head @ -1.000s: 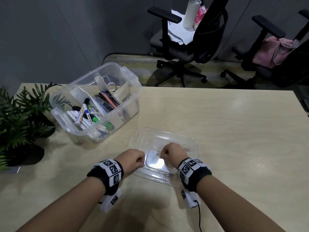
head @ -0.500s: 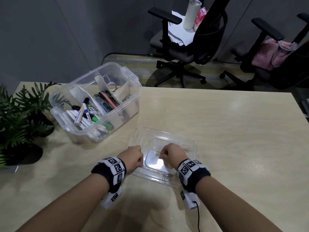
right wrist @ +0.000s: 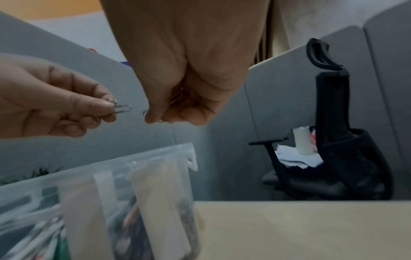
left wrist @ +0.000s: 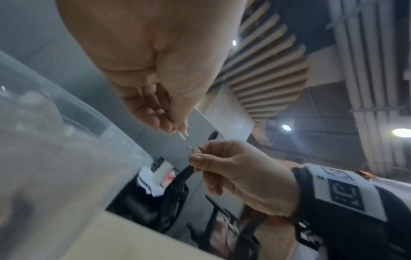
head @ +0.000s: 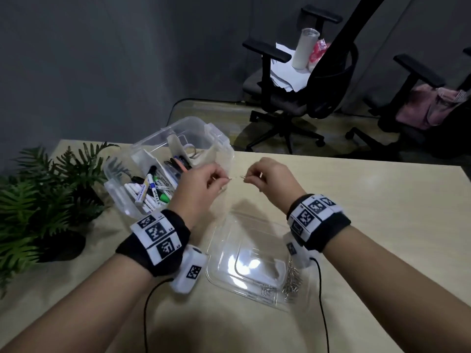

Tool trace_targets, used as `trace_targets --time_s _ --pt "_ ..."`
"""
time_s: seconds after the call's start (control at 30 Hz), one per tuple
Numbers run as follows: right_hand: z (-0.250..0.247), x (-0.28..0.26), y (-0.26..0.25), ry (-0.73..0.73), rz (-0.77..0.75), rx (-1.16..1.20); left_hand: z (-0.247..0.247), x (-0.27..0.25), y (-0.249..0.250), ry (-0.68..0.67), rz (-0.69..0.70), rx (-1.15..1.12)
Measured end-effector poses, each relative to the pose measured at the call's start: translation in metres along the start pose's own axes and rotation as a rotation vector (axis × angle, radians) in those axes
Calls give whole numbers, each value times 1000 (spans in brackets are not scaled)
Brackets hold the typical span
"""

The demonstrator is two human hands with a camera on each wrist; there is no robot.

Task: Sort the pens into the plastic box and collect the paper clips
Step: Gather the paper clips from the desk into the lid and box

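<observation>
Both hands are raised above the table beside the clear plastic box [head: 219, 146], which holds markers and pens [head: 153, 192] in its compartments. My left hand [head: 221, 179] pinches a silver paper clip [right wrist: 122, 109] between thumb and fingertips. My right hand [head: 251, 175] pinches another paper clip [right wrist: 144, 112], and more clips [right wrist: 177, 98] sit inside its curled fingers. The two clips nearly meet between the hands. Below them the clear lid [head: 229, 240] lies flat, with several paper clips [head: 290, 278] heaped at its near right corner.
A potted fern [head: 38, 200] stands at the table's left edge. Two office chairs [head: 305, 85] [head: 433, 103] stand beyond the far edge, one with papers and a white tumbler [head: 305, 49]. Black cables [head: 146, 309] hang from both wrist cameras.
Both hands have lifted off the clear lid and moved up and away toward the box, each carrying paper clips. The lid has stayed on the table.
</observation>
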State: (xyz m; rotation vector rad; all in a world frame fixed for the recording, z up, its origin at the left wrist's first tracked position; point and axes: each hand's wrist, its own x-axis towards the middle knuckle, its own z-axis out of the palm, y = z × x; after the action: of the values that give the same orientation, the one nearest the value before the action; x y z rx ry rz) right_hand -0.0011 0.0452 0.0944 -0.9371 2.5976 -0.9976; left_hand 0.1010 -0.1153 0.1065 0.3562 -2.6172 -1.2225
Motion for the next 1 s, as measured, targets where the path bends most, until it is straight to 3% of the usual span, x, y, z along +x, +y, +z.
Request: trace_targets --time_s 0.07,0.13,0.4,0.47,0.57,0.67,0.77,1.0 --pt "-1 27 -15 23 -46 -15 -10 19 -4 135 -34 -4" --pt "6 50 -23 39 -62 -43 -14 37 -14 176 -95 0" --pt "47 79 -15 -18 104 -191 9 62 -50 21 -173 257" --pt "47 77 -12 -18 84 -185 12 61 -52 -22 -151 285" --pt "38 69 -7 4 -1 -98 11 57 -46 19 -95 249" --pt "21 47 13 101 -80 35 12 45 -29 54 -33 138" --pt "5 5 48 130 -11 12 24 22 -9 -10 61 53" --pt "3 -128 133 -262 352 -140 103 -58 -2 -436 -26 140"
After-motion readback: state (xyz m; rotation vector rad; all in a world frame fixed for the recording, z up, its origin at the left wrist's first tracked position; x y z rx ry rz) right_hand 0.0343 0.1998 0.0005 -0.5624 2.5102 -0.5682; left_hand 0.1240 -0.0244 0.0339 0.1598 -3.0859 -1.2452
